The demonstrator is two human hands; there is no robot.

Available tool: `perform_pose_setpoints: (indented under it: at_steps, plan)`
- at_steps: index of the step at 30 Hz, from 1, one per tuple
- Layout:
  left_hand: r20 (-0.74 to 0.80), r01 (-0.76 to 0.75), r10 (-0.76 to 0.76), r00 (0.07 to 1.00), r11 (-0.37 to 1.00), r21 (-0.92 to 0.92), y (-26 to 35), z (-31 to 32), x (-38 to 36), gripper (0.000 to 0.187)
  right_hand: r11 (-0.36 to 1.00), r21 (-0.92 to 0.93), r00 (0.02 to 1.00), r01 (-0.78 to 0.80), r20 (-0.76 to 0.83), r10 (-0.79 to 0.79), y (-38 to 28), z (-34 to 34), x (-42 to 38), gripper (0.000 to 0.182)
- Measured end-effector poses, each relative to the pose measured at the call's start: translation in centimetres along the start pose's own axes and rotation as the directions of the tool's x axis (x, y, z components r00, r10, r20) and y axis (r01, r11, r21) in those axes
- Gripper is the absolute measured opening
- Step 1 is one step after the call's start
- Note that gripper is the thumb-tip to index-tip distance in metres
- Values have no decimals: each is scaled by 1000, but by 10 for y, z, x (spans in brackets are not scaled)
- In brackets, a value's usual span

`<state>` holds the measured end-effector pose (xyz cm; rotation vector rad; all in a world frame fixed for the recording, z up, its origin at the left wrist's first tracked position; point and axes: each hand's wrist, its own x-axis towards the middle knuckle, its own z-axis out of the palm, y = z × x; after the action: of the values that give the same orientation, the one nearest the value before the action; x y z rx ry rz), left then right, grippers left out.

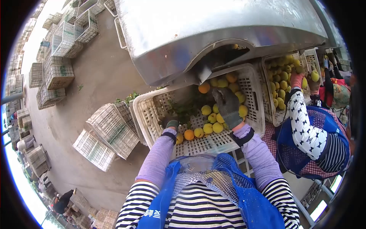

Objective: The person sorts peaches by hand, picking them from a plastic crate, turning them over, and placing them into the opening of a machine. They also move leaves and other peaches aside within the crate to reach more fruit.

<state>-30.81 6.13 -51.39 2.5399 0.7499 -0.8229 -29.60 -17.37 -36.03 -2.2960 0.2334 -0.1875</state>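
A white plastic crate [207, 147] in front of me holds yellow-green and orange citrus fruits [207, 128]. My right hand [227, 107], in a dark grey glove, reaches over the fruits on the crate's right side. Its fingers look stretched forward, and no fruit shows in them. My left hand [170, 122], also gloved, is low inside the crate's left part, beside dark green leaves [185, 112]. Shadow hides its fingers. An orange fruit [204, 87] lies near the crate's far wall, below a metal chute [205, 72].
A large metal machine [228, 34] overhangs the crate's far side. To the right, a co-worker's gloved hand [296, 79] is at another fruit-filled crate [270, 103]. Stacked white crates [112, 128] stand on the floor at left, with more crates [59, 72] farther back.
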Motion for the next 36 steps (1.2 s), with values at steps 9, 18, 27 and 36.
perform_pose_setpoints:
  at_steps: [9, 18, 27, 36]
  plan:
    - [31, -271, 282, 959, 876, 399, -45, 62, 40, 39, 860, -509, 830, 42, 497, 254, 119, 48, -48, 28]
    - [667, -642, 276, 692, 657, 395, -2, 30, -40, 45, 611, -742, 895, 274, 429, 120, 158, 156, -44, 27]
    - [841, -813, 247, 482, 485, 323, -10, 69, -19, 51, 927, -147, 669, -344, 654, 352, 98, 57, -25, 82]
    - [368, 142, 657, 658, 372, -917, 17, -127, -74, 62, 741, 529, 731, -413, 678, -77, -23, -19, -23, 75]
